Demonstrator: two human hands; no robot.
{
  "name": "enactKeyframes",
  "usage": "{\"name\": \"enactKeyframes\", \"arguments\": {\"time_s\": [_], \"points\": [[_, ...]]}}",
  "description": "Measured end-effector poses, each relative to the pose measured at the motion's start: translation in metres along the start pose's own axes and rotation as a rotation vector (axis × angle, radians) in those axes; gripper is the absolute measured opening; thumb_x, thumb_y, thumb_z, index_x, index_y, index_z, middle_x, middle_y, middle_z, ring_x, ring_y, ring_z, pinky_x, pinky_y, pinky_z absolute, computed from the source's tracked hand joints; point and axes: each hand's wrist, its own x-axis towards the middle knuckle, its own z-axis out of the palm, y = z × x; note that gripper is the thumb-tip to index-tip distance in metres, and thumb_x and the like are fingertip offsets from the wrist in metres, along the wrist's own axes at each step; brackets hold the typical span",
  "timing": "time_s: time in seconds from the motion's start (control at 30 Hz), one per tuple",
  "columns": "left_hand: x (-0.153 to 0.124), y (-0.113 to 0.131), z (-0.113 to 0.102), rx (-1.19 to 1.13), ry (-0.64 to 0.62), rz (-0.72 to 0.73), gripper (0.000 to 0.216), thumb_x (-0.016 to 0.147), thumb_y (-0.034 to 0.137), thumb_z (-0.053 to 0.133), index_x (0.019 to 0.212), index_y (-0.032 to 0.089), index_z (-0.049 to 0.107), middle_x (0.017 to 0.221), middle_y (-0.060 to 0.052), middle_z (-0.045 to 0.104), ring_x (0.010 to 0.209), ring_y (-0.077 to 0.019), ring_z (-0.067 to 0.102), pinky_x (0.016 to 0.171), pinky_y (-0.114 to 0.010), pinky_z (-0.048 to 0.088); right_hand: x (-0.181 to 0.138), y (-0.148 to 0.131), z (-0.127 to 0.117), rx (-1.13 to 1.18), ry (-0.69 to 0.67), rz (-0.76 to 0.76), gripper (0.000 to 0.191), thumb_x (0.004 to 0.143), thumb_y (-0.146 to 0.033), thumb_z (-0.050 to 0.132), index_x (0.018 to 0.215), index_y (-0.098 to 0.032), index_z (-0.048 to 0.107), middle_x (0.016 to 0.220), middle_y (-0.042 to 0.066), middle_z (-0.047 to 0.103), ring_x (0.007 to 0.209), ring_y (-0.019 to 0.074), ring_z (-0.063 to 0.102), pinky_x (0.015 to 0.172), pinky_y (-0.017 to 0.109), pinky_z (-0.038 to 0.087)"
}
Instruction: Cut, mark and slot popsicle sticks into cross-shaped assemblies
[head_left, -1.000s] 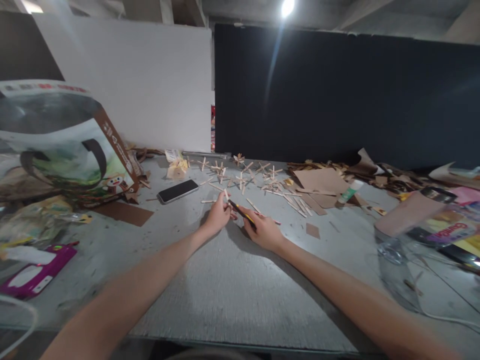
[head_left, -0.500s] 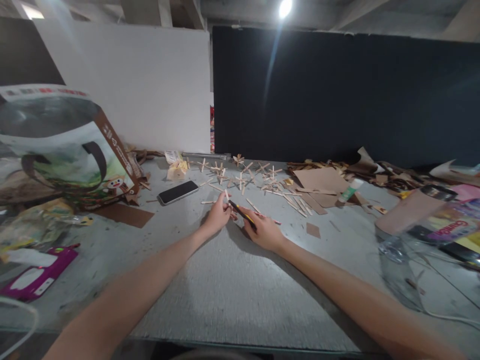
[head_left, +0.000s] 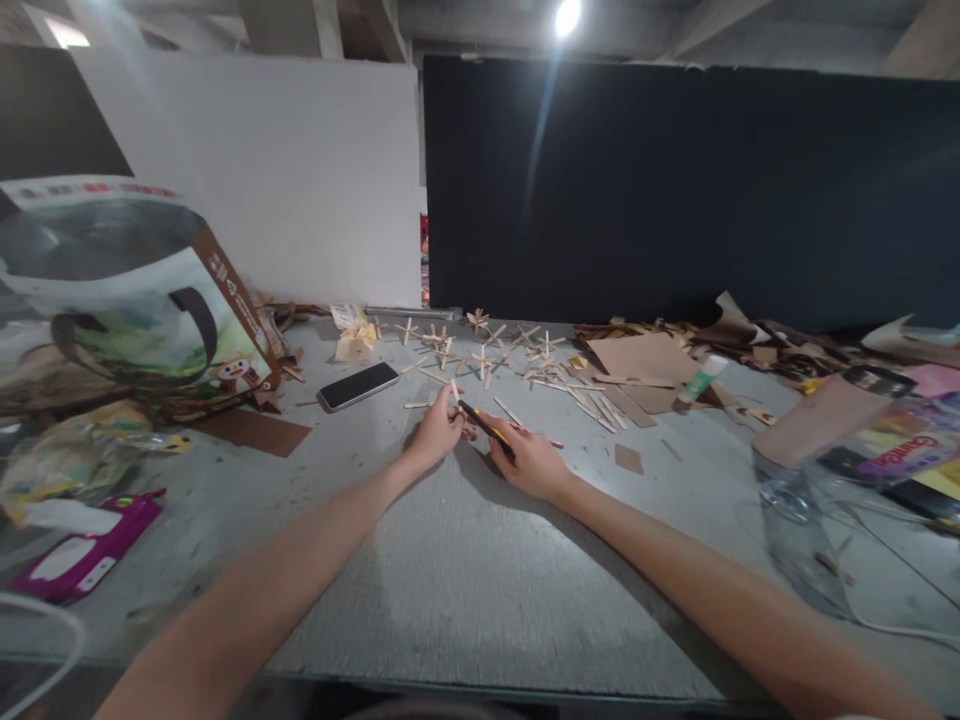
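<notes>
My left hand (head_left: 435, 432) rests on the grey table (head_left: 465, 570) with its fingers pinched on a small wooden stick (head_left: 454, 390) that points away from me. My right hand (head_left: 529, 462) is closed on a black and yellow cutter (head_left: 486, 426), whose tip reaches toward the stick at my left fingertips. The two hands nearly touch. Beyond them lie several wooden sticks and glued stick crosses (head_left: 487, 352).
A black phone (head_left: 357, 386) lies left of the hands. A printed paper bag (head_left: 120, 300) and a magenta packet (head_left: 71, 550) are at the left. Brown cardboard pieces (head_left: 645, 365), a glue tube (head_left: 699, 380) and a clear plastic container (head_left: 847, 500) are at the right.
Hardly anything: both hands keep the same grip and place; the view has shifted slightly.
</notes>
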Motion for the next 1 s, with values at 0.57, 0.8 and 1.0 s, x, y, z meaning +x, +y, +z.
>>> {"name": "enactKeyframes", "arguments": {"time_s": [0.57, 0.8, 1.0], "points": [[-0.0016, 0.0005, 0.0002, 0.009, 0.0, 0.004, 0.033, 0.087, 0.016, 0.063, 0.117, 0.021, 0.048, 0.06, 0.007, 0.068, 0.052, -0.0172, 0.072, 0.053, -0.023, 0.055, -0.0007, 0.0004, 0.0007, -0.008, -0.021, 0.014, 0.046, 0.103, -0.023, 0.045, 0.149, -0.019, 0.051, 0.124, 0.012, 0.078, 0.099, 0.0253, 0.078, 0.081, 0.032, 0.059], [-0.0013, 0.0004, -0.0001, 0.012, 0.004, 0.005, 0.031, 0.086, 0.017, 0.064, 0.114, 0.02, 0.051, 0.061, 0.006, 0.069, 0.052, -0.0175, 0.072, 0.054, -0.025, 0.057, -0.0011, 0.0023, 0.0013, 0.001, -0.02, 0.004, 0.048, 0.103, -0.023, 0.045, 0.15, -0.02, 0.049, 0.121, 0.011, 0.079, 0.097, 0.0241, 0.078, 0.08, 0.031, 0.059], [-0.0012, -0.0016, -0.0005, 0.02, 0.015, 0.014, 0.032, 0.086, 0.018, 0.065, 0.115, 0.02, 0.052, 0.06, 0.006, 0.069, 0.051, -0.0168, 0.072, 0.051, -0.022, 0.054, -0.0011, 0.0027, 0.0022, 0.011, -0.017, 0.001, 0.048, 0.103, -0.022, 0.045, 0.15, -0.021, 0.049, 0.124, 0.011, 0.078, 0.099, 0.0241, 0.077, 0.083, 0.031, 0.058]]}}
